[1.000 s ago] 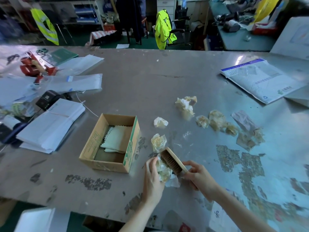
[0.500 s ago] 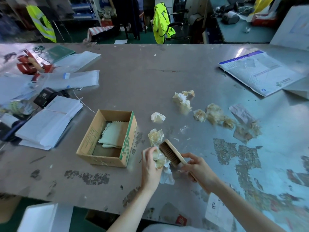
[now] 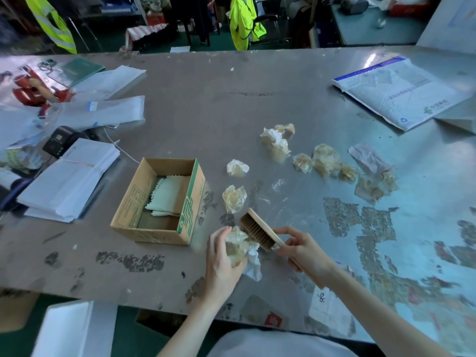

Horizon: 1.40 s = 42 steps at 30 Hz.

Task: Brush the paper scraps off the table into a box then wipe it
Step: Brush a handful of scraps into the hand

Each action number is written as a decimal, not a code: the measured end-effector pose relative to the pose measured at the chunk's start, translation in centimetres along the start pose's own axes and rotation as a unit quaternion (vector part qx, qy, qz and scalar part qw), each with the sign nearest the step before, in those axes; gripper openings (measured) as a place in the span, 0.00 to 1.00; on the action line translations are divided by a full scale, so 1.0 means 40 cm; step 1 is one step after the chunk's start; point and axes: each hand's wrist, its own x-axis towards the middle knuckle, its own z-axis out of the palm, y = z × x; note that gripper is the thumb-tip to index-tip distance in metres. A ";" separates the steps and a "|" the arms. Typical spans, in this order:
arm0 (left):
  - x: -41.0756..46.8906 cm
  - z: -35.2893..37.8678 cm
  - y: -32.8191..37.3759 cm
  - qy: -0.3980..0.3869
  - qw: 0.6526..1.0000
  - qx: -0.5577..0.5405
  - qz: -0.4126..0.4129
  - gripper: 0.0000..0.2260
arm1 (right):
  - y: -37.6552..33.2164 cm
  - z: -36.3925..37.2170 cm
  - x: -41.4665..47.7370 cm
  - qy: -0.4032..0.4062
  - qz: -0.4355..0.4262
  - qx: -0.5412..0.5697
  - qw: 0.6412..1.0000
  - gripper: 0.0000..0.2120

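My right hand (image 3: 302, 252) grips the handle of a wooden brush (image 3: 258, 229), whose bristles press against a bunch of crumpled paper scraps (image 3: 239, 247). My left hand (image 3: 222, 257) curls round that bunch from the left, just right of the open cardboard box (image 3: 189, 210). A pale green cloth (image 3: 167, 195) lies inside the box. Two single scraps (image 3: 234, 198) lie above the brush, and several more scraps (image 3: 324, 159) are scattered to the right on the grey table (image 3: 219, 104).
A stack of white paper (image 3: 65, 179) and a black device (image 3: 60, 140) lie left of the box. Plastic sleeves and red tools crowd the far left. A white mailer bag (image 3: 396, 91) rests at the far right. The table's near edge runs below my hands.
The view has shifted slightly. My left hand has closed further round the scraps while the brush stays pressed against them; the pile sits a little nearer the box.
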 end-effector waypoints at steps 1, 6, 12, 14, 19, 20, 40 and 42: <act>-0.012 -0.001 -0.003 -0.012 1.000 0.022 -0.012 0.31 | 0.003 0.000 -0.002 0.005 0.000 -0.004 1.000 0.18; -0.066 0.000 0.002 -0.093 0.992 0.075 -0.035 0.40 | 0.014 -0.010 -0.020 0.031 0.003 -0.021 0.999 0.18; -0.075 0.028 -0.003 -0.151 0.977 0.148 -0.036 0.52 | 0.027 -0.009 -0.047 0.057 0.010 -0.037 0.998 0.18; -0.073 0.033 -0.008 -0.136 0.978 0.152 -0.033 0.49 | 0.031 -0.002 -0.058 0.062 0.009 -0.051 0.997 0.18; -0.063 0.037 -0.004 -0.080 0.992 0.095 -0.011 0.39 | 0.050 0.028 -0.079 0.075 0.010 -0.062 0.995 0.20; -0.059 0.037 -0.001 -0.071 0.994 0.078 -0.012 0.39 | 0.054 0.034 -0.082 0.077 0.011 -0.058 0.995 0.20; -0.004 -0.011 0.044 0.013 1.000 -0.021 -0.017 0.38 | -0.027 0.056 -0.092 0.011 0.002 0.086 0.996 0.18; -0.016 -0.031 0.052 0.028 0.999 -0.010 -0.011 0.38 | -0.034 0.060 -0.096 -0.008 -0.001 0.084 0.996 0.19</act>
